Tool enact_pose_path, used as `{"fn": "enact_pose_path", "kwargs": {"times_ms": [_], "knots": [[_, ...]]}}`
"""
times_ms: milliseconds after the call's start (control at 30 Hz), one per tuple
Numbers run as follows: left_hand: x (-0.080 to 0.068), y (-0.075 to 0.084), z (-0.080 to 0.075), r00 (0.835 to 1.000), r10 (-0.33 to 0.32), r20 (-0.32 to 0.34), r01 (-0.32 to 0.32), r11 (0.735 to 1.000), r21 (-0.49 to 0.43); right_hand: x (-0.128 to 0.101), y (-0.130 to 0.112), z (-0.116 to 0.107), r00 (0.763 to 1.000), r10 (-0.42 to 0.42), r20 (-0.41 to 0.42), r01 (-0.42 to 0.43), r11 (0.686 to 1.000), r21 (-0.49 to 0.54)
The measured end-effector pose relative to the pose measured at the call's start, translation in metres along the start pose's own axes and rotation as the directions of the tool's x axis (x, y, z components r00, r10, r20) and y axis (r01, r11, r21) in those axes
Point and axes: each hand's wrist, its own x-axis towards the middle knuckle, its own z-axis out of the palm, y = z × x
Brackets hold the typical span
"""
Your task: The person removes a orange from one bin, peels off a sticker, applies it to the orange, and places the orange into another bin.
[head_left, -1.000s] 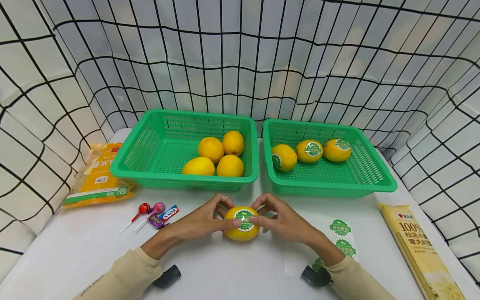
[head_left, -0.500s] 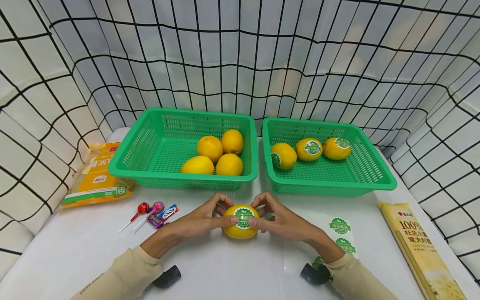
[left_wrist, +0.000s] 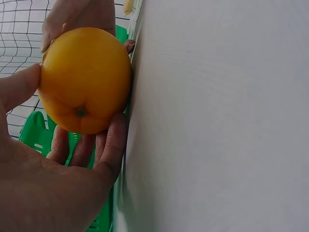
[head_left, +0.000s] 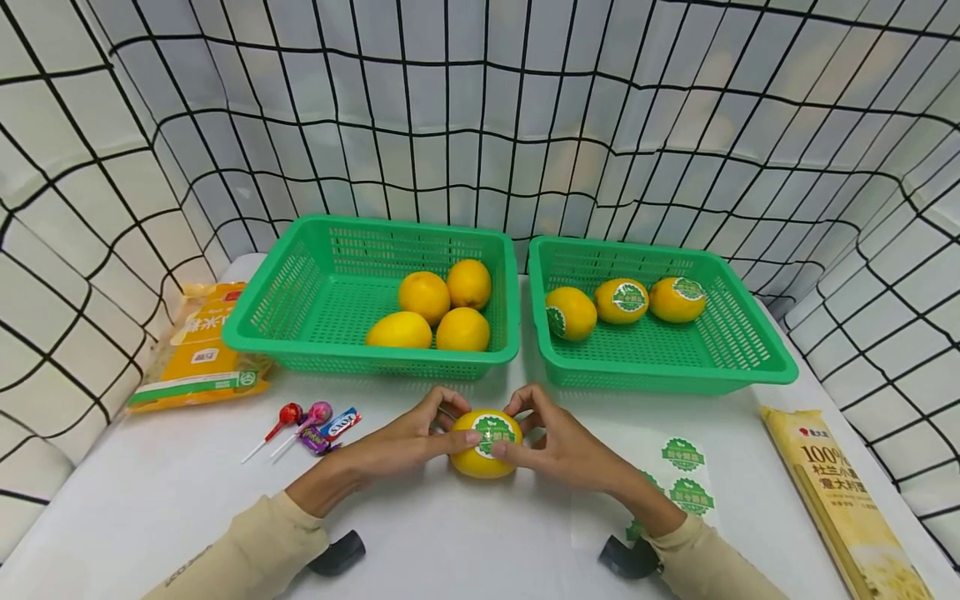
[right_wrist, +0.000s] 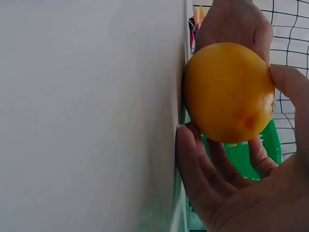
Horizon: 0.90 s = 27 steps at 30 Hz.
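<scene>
— Yellow, round and smooth-skinned, a citrus fruit rests on the white tabletop, just in front of two green plastic baskets.

— Who holds it?

— Both hands. The left hand cups its left side, fingers curled round the back, thumb on the round green sticker on top. The right hand mirrors this on the right side, thumb pressing the sticker too.

— And the baskets?

— The left green basket holds four plain yellow fruits. The right green basket holds three stickered fruits. A sheet of green stickers lies near the right wrist.
</scene>
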Motion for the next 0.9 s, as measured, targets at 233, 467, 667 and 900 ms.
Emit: {"fn": "enact_pose_path", "kwargs": {"times_ms": [233, 467, 667, 900], "knots": [[-0.002, 0.001, 0.0, 1.0, 0.006, 0.009, -0.006, 1.0, 0.025, 0.001, -0.004, 0.006, 0.999, 0.015, -0.038, -0.016, 1.0, -0.015], [0.003, 0.005, 0.01, 0.997, 0.016, -0.075, -0.013, 0.999, 0.046, -0.002, -0.01, 0.009, 0.998, 0.03, -0.059, -0.03, 1.0, -0.005], [0.005, 0.007, 0.018, 0.987, -0.027, -0.157, 0.029, 1.0, 0.01, -0.002, -0.01, 0.009, 0.999, 0.034, -0.026, -0.034, 0.999, -0.002], [0.003, 0.005, 0.017, 0.991, -0.014, -0.131, 0.016, 1.0, 0.02, -0.002, -0.008, 0.008, 0.999, 0.047, -0.003, -0.047, 0.999, -0.003]]}}
